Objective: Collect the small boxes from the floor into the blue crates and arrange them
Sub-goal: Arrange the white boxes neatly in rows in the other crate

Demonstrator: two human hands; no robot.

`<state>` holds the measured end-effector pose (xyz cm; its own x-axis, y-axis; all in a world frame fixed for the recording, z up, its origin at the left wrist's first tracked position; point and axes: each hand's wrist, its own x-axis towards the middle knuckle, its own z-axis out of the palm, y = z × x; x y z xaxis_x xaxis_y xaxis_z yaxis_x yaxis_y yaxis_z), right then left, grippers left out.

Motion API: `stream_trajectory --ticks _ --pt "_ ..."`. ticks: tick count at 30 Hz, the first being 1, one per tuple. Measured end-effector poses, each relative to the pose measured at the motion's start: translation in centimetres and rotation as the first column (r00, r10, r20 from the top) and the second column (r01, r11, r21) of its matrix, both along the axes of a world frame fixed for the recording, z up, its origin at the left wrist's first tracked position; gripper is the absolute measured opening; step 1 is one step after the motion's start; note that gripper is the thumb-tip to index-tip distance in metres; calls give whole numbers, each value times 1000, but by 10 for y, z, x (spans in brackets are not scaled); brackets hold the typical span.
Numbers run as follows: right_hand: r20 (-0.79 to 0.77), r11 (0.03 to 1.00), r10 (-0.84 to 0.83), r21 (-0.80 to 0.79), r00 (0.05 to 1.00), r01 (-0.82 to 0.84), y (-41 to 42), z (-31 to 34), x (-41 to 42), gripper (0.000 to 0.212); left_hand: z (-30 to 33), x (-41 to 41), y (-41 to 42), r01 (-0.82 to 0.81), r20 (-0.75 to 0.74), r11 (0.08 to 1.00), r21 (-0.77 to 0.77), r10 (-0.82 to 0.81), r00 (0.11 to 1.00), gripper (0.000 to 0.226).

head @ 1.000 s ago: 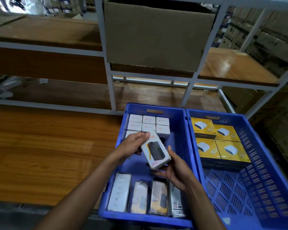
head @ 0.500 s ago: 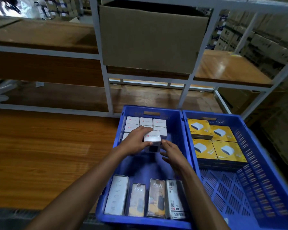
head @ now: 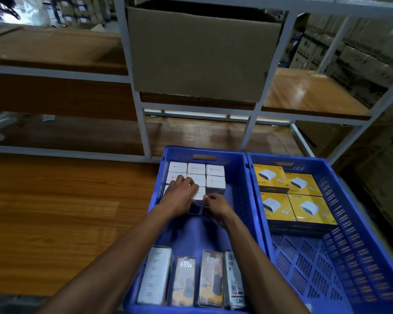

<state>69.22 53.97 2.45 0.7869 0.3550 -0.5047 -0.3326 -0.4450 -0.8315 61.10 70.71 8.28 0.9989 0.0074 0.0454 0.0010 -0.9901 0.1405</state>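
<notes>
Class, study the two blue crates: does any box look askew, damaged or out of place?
Nothing stands out. White boxes sit in neat rows in the left crate; both hands seat one more box. Yellow boxes lie square in the right crate.

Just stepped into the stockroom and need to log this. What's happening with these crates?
A person is packing small boxes into the left blue crate. Both hands, left hand and right hand, are seating a white box against the white boxes grouped at the far end. Four taller boxes stand along the near wall. The right blue crate holds yellow boxes at its far end.
</notes>
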Motion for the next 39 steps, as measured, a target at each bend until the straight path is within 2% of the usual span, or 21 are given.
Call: stream_trajectory --ticks 2,5,8,10,13,15,17,21,24,27,30,33,36,39 --pt "56 997 23 -71 998 -19 3 -36 15 31 0 -1 0 -12 9 998 62 11 1000 44" --pt "107 994 13 -113 994 -1 4 -33 14 31 -1 0 0 -12 13 995 101 11 1000 44" --pt "91 992 19 -124 996 -7 3 -28 13 28 0 -1 -1 -12 10 997 74 11 1000 46" --pt "100 989 24 -145 995 -9 -1 -17 9 21 1 -6 -4 -12 33 1000 7 12 999 47" --pt "156 984 31 -178 987 -3 -11 21 -8 11 5 -16 -11 7 56 979 -204 5 998 39" --pt "196 978 60 -208 979 -19 -21 37 -15 12 12 -25 -18 32 -54 944 -329 -52 997 33" --pt "205 973 95 -227 974 -47 -34 51 -24 23 18 -36 -28 66 -219 915 -398 -165 962 39" --pt "173 956 198 -253 965 -150 -60 56 -40 29 18 -59 -53 74 -511 893 -443 -320 798 70" --pt "133 948 241 -242 961 -205 -72 50 -52 25 16 -69 -72 98 -588 873 -479 -402 702 80" --pt "127 945 260 -236 957 -226 -78 43 -61 23 17 -73 -86 147 -619 885 -441 -419 664 90" --pt "106 951 251 -212 962 -225 -81 42 -68 22 18 -74 -94 135 -642 907 -398 -381 665 97" --pt "109 964 226 -168 968 -206 -80 44 -72 18 18 -74 -96 100 -632 904 -416 -366 683 90" --pt "125 983 166 -101 978 -154 -81 51 -75 15 18 -74 -89 24 -504 834 -552 -356 787 76" --pt "139 996 93 -21 986 -91 -84 69 -79 21 21 -70 -70 -82 -357 745 -662 -218 908 68"
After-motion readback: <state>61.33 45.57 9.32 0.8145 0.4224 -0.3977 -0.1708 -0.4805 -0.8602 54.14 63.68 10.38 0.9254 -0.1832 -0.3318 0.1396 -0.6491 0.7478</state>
